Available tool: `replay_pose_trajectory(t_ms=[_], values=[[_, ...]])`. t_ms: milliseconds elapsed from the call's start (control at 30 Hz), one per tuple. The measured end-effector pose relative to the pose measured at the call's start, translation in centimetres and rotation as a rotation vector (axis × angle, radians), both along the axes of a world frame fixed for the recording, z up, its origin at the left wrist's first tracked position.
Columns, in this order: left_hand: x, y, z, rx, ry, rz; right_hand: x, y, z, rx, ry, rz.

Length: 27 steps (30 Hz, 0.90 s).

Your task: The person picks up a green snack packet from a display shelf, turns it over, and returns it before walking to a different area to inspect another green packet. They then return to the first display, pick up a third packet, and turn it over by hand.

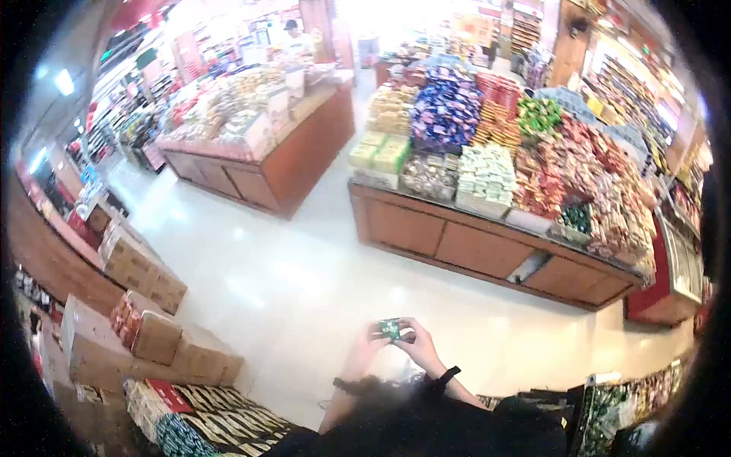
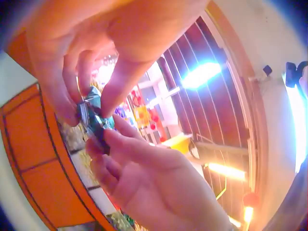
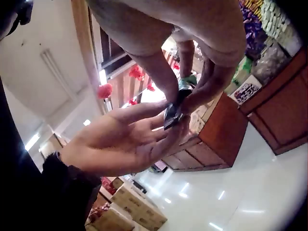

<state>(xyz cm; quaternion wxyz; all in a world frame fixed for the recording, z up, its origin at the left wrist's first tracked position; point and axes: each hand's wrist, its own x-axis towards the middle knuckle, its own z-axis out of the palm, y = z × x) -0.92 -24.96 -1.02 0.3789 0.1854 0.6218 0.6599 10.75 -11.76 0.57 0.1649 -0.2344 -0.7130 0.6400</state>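
Note:
A small green packet [image 1: 391,329] with white print is held up in front of the body in the head view. My left hand [image 1: 368,340] pinches one end between thumb and fingers. At the other end my right hand [image 1: 419,343] pinches it in the same way. Up close in the left wrist view, the packet [image 2: 92,113] has a shiny, creased wrapper, partly covered by fingertips of both hands. Thumbs and fingers of both hands also meet around the dark, glossy packet [image 3: 177,103] in the right wrist view.
Ahead stands a wooden counter [image 1: 480,245] heaped with wrapped goods, with another counter [image 1: 255,181] to its left. Cardboard boxes [image 1: 145,266] line the left side. Stacked packs [image 1: 221,411] lie at the lower left, by the body. Pale shiny floor [image 1: 297,282] lies between.

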Motion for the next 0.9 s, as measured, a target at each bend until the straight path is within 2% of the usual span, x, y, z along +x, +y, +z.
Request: replay_pose_trajectory(t_ms=[100,200,267,433,467,567,700,900], values=[[1.5,7.5,-3.3,0.067,-0.087,-0.139,3.9,6.2,-1.4,0.042,-0.006,-0.108],[3.1,14.2,-3.0,0.04,-0.101,-0.311,7.2,10.5,0.2,0.052,-0.01,-0.254],[4.3,18.1,-2.9,0.027,-0.081,-0.422,9.4,13.3,-1.7,0.022,-0.024,-0.355],[7.3,26.3,-4.3,-0.013,-0.07,-0.638,13.6,17.3,-2.1,-0.088,-0.02,-0.592],[7.9,27.6,-1.3,-0.041,-0.126,-0.676,14.2,18.2,-1.9,-0.106,0.015,-0.623],[8.7,32.3,-3.8,-0.056,-0.115,-0.822,15.4,20.9,-3.0,-0.129,-0.056,-0.728],[9.7,38.3,-5.8,-0.049,-0.103,-0.886,16.6,25.6,-4.4,-0.161,-0.032,-0.777],[10.9,49.6,-5.9,-0.022,-0.111,-0.98,17.0,34.5,-3.0,-0.074,-0.082,-0.903]])
